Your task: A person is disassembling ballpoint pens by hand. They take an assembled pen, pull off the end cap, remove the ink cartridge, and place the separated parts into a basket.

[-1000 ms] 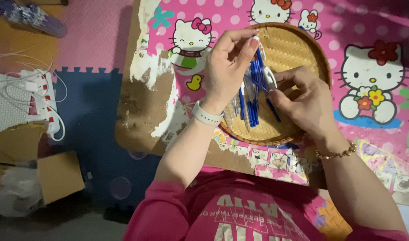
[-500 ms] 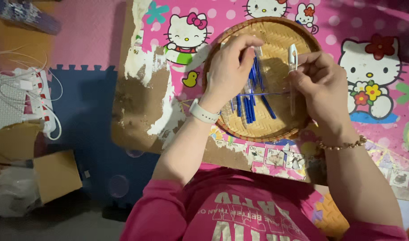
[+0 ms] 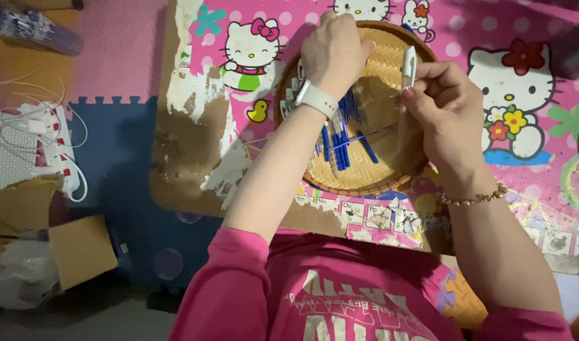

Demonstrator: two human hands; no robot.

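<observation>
A round woven bamboo basket (image 3: 390, 170) rests on a low pink cartoon-cat table (image 3: 542, 126). Inside lie several blue pen parts (image 3: 340, 142) and some white pieces. My left hand (image 3: 333, 47), with a white watch on its wrist, reaches into the far side of the basket, fingers curled down; what they hold is hidden. My right hand (image 3: 444, 110), wearing a bead bracelet, pinches a clear pen barrel with a white cap (image 3: 408, 69) upright over the basket's right side.
The table's sticker surface is peeled at its left edge (image 3: 194, 151). On the foam floor mats to the left sit a white power strip with cables (image 3: 33, 136), a cardboard box (image 3: 62, 243) and a plastic bag (image 3: 18, 281).
My left hand let go of the blue pieces it held up and moved to the basket's far side. My right hand raised the clear barrel upright. The view shifted slightly.
</observation>
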